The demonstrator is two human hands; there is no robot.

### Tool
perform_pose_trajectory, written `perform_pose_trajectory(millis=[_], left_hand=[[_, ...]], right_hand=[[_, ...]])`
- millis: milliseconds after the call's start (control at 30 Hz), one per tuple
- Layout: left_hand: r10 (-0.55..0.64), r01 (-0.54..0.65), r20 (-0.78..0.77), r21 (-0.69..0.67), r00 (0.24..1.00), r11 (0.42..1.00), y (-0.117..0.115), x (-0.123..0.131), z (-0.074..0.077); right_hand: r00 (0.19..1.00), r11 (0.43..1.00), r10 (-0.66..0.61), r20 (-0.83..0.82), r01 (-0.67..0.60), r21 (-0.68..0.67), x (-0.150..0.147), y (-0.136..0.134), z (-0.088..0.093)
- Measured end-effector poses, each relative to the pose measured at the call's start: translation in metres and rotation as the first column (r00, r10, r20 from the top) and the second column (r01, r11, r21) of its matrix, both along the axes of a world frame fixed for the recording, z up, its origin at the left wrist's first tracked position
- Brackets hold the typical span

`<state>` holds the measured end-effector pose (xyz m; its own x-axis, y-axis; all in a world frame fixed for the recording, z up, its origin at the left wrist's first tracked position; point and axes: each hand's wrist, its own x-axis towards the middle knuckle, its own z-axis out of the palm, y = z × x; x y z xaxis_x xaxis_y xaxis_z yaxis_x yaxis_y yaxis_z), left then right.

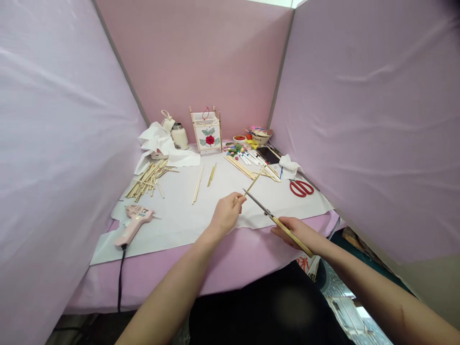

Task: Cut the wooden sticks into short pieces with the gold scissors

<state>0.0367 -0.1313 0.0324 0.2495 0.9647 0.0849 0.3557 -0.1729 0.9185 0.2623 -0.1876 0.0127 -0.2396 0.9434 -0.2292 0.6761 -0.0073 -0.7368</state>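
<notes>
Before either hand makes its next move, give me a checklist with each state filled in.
1. Stick held in left hand: ok, pinched near its lower end.
2. Shears held in right hand: ok, blades pointing toward the stick.
3. Left fingertips well away from the shears' tip: not ok, they look close together.
4. Blades touching the stick: cannot tell, they cross in view but depth is unclear.
5. Glue gun away from both hands: ok, lying at the left with its cord over the edge.
6. Glue gun cold: cannot tell.
</notes>
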Motion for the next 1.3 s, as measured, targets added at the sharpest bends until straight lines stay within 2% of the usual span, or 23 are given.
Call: perform_pose_trajectory(millis=[33,100,167,233,300,333,400,467,500,533,600,633,667,700,767,833,900,933,1000,1067,1100,1167,1300], left_hand=[[0.098,-0.082,-0.11,0.14,0.989,0.987,-0.002,0.004,-0.001],[0.223,-0.141,-0.251,0.309,0.942,0.941,-0.005,0.008,-0.003],[0.215,-0.131,-0.266,0.303,0.94,0.944,-0.005,0.007,-0.003],[0.09,-0.072,-0.127,0.139,0.988,0.988,-0.002,0.002,-0.001],[-0.082,0.102,0.15,-0.131,0.985,0.986,0.002,-0.006,0.001],[-0.154,0.236,0.304,-0.255,0.94,0.938,0.004,-0.011,0.002],[-0.236,0.491,0.549,-0.379,0.802,0.785,0.008,-0.019,0.004],[-0.26,0.605,0.641,-0.404,0.722,0.686,0.011,-0.022,0.006],[-0.262,0.594,0.624,-0.41,0.736,0.692,0.011,-0.022,0.006],[-0.253,0.531,0.562,-0.409,0.787,0.742,0.01,-0.019,0.006],[-0.168,0.273,0.327,-0.308,0.93,0.911,0.007,-0.011,0.004],[-0.079,0.114,0.187,-0.185,0.979,0.976,0.005,-0.007,0.003],[0.025,-0.023,0.061,-0.035,0.998,0.999,0.003,-0.002,0.001],[0.121,-0.117,-0.033,0.106,0.992,0.987,0.001,0.001,0.0],[0.211,-0.176,-0.119,0.251,0.97,0.952,-0.001,0.003,0.0],[0.139,-0.126,-0.066,0.165,0.988,0.978,-0.001,-0.002,0.002],[-0.052,0.067,0.145,-0.101,0.988,0.993,0.002,-0.011,0.006],[-0.141,0.216,0.293,-0.242,0.946,0.946,0.003,-0.016,0.008],[-0.217,0.495,0.564,-0.403,0.797,0.769,0.005,-0.023,0.011],[-0.187,0.635,0.719,-0.422,0.669,0.647,0.005,-0.024,0.013],[-0.159,0.652,0.757,-0.412,0.634,0.637,0.005,-0.024,0.014],[-0.109,0.61,0.776,-0.392,0.622,0.689,0.004,-0.019,0.013],[-0.052,0.401,0.7,-0.345,0.713,0.849,0.002,-0.013,0.012]], right_hand=[[1.0,1.0,-0.013,-0.012,0.013,-0.013,-0.003,0.0,-0.001],[0.999,0.998,-0.03,-0.044,0.027,-0.06,-0.008,0.001,-0.002],[0.998,0.994,-0.033,-0.059,0.026,-0.105,-0.009,0.001,-0.003],[0.999,0.995,-0.02,-0.05,0.015,-0.096,-0.006,0.0,-0.002],[0.999,0.999,0.005,-0.035,-0.006,-0.047,-0.002,-0.002,0.0],[0.999,1.0,0.02,-0.033,-0.021,-0.019,0.0,-0.002,0.002],[0.998,0.998,0.055,-0.037,-0.054,0.017,0.003,-0.003,0.005],[0.996,0.997,0.075,-0.04,-0.074,0.013,0.005,-0.002,0.007],[0.997,0.997,0.072,-0.034,-0.072,0.001,0.005,-0.001,0.007],[0.998,0.998,0.059,-0.023,-0.059,-0.011,0.004,0.0,0.007],[1.0,1.0,0.02,0.003,-0.02,-0.016,0.001,0.002,0.006],[1.0,1.0,0.002,0.012,-0.002,-0.008,-0.001,0.003,0.005],[1.0,1.0,-0.011,0.016,0.011,0.003,-0.004,0.004,0.005],[1.0,1.0,-0.016,0.015,0.016,0.009,-0.006,0.004,0.005],[1.0,1.0,-0.017,0.006,0.017,0.011,-0.009,0.004,0.004],[1.0,1.0,-0.005,-0.001,0.005,0.006,-0.009,0.002,0.005],[1.0,1.0,0.025,-0.009,-0.025,0.013,-0.006,0.001,0.008],[0.999,0.999,0.05,-0.016,-0.049,0.021,-0.003,0.0,0.01],[0.994,0.994,0.099,-0.042,-0.098,0.039,0.001,-0.001,0.014],[0.99,0.993,0.115,-0.083,-0.112,0.029,0.003,-0.001,0.019],[0.988,0.994,0.11,-0.112,-0.11,0.001,0.003,0.0,0.02],[0.977,0.989,0.092,-0.192,-0.112,-0.095,0.001,0.001,0.021],[0.933,0.972,0.053,-0.356,-0.13,-0.196,-0.006,0.003,0.017]])
